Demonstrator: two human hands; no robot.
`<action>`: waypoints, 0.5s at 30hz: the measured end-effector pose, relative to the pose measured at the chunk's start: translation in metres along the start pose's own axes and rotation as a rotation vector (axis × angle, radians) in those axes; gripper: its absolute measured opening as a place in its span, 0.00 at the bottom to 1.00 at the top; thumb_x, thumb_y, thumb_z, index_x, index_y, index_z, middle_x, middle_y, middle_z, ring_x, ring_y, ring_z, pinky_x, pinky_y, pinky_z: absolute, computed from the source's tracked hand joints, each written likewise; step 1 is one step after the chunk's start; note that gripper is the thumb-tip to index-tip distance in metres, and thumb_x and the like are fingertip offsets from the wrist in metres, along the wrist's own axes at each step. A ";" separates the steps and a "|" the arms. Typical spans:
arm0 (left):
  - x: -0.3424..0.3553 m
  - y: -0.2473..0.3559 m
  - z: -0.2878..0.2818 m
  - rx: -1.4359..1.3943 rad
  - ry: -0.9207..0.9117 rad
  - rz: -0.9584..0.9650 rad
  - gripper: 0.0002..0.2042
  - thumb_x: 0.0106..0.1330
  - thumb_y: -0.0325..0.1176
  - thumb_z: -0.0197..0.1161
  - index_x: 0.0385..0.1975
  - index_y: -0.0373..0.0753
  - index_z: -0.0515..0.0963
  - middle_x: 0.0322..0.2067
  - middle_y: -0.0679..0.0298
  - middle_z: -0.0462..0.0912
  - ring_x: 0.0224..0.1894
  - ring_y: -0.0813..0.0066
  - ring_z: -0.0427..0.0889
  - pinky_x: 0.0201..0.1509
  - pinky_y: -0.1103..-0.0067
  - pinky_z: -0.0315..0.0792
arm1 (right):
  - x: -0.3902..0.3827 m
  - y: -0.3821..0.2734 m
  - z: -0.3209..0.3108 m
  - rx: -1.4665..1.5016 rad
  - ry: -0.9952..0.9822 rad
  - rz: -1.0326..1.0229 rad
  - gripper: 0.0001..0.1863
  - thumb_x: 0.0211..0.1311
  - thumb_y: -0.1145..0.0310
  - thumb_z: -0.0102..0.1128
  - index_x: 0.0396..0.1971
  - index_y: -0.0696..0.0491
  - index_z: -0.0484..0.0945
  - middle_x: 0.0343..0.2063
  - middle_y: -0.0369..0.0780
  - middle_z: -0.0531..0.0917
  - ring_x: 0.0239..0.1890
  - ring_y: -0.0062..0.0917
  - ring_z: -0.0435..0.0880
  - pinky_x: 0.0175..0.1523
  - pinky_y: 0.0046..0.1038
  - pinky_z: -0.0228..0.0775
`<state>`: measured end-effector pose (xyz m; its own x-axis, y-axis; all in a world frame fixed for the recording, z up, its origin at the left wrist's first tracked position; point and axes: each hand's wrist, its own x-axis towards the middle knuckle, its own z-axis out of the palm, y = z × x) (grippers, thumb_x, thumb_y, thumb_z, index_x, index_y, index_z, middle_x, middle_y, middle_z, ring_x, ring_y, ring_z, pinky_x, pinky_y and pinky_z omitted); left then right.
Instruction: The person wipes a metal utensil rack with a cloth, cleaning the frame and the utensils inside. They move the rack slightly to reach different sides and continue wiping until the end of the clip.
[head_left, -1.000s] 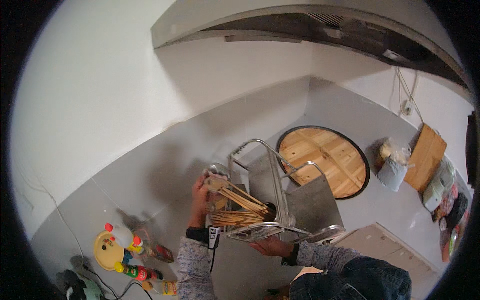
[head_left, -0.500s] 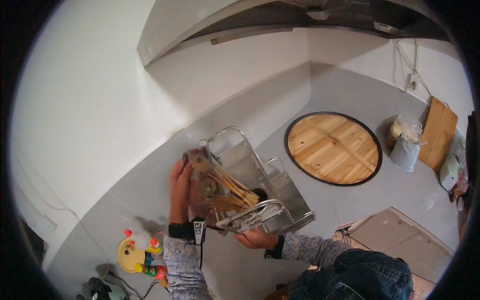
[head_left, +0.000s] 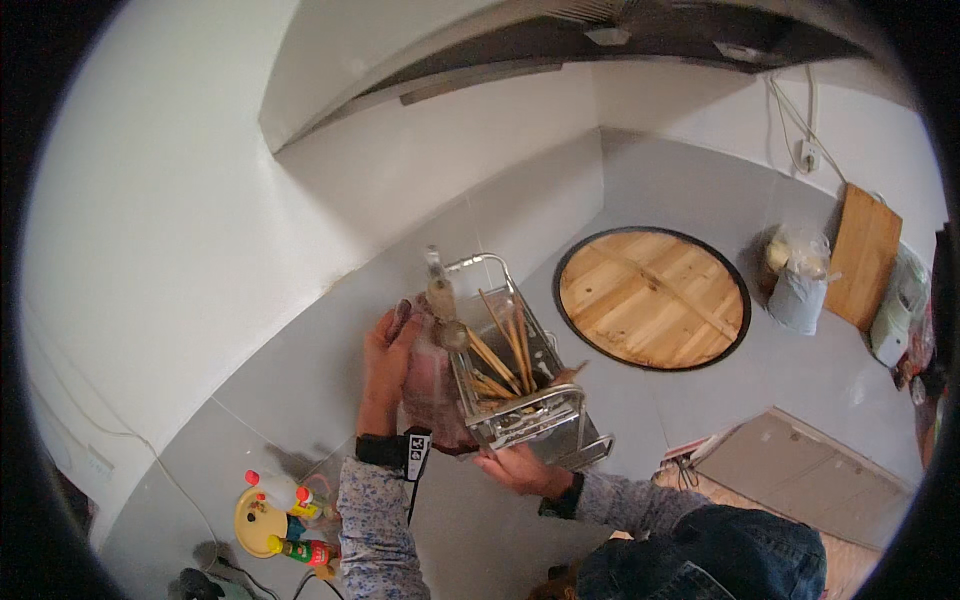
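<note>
A metal-wire utensil rack [head_left: 545, 415] is raised over the grey counter in front of me, with several wooden chopsticks [head_left: 497, 365] standing in it at a slant. My right hand [head_left: 522, 468] grips the rack by its near lower edge. On the rack's left side my left hand [head_left: 388, 355] is closed on a reddish-brown cloth [head_left: 432, 390], which hangs against the rack. Blurred pale metal utensil ends [head_left: 441, 298] stick up between the cloth and the rack; their kind is hard to make out.
A round wooden lid [head_left: 655, 300] with a dark rim lies on the counter. Farther right are a bagged container [head_left: 798, 300] and a cutting board [head_left: 865, 255] against the wall. Bottles [head_left: 303, 550] and a yellow dish [head_left: 255, 528] are at lower left. A range hood [head_left: 580, 55] overhangs.
The rack has turned more upright, and the chopsticks lean differently in it. My left hand and the cloth have shifted slightly right; my right hand keeps its hold. The view has tilted a little.
</note>
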<state>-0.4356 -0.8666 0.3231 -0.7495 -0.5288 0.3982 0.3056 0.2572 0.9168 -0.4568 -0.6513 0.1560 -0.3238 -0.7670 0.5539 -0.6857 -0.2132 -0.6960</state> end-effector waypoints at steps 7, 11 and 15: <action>0.004 -0.003 -0.024 -0.038 0.092 0.030 0.16 0.66 0.32 0.60 0.51 0.29 0.75 0.46 0.62 0.81 0.47 0.77 0.76 0.54 0.81 0.68 | -0.082 -0.006 -0.101 -0.784 0.189 -0.033 0.13 0.54 0.66 0.68 0.22 0.53 0.71 0.20 0.42 0.74 0.22 0.37 0.73 0.26 0.37 0.61; 0.024 0.001 -0.039 -0.002 0.149 0.014 0.17 0.67 0.32 0.59 0.51 0.30 0.75 0.45 0.62 0.81 0.47 0.78 0.76 0.55 0.81 0.68 | -0.089 0.021 -0.131 -0.658 0.291 -0.123 0.16 0.53 0.60 0.69 0.25 0.55 0.73 0.21 0.43 0.75 0.24 0.38 0.74 0.27 0.36 0.62; 0.053 -0.007 -0.023 0.131 0.173 0.055 0.17 0.66 0.35 0.60 0.49 0.30 0.76 0.43 0.63 0.83 0.45 0.78 0.77 0.51 0.80 0.70 | -0.085 0.054 -0.118 -0.520 0.004 0.141 0.22 0.52 0.52 0.70 0.17 0.55 0.74 0.15 0.43 0.76 0.18 0.36 0.75 0.24 0.35 0.64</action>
<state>-0.4641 -0.9157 0.3387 -0.6186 -0.6388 0.4574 0.2564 0.3861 0.8861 -0.5432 -0.5261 0.1255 -0.4381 -0.7637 0.4741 -0.8674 0.2207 -0.4461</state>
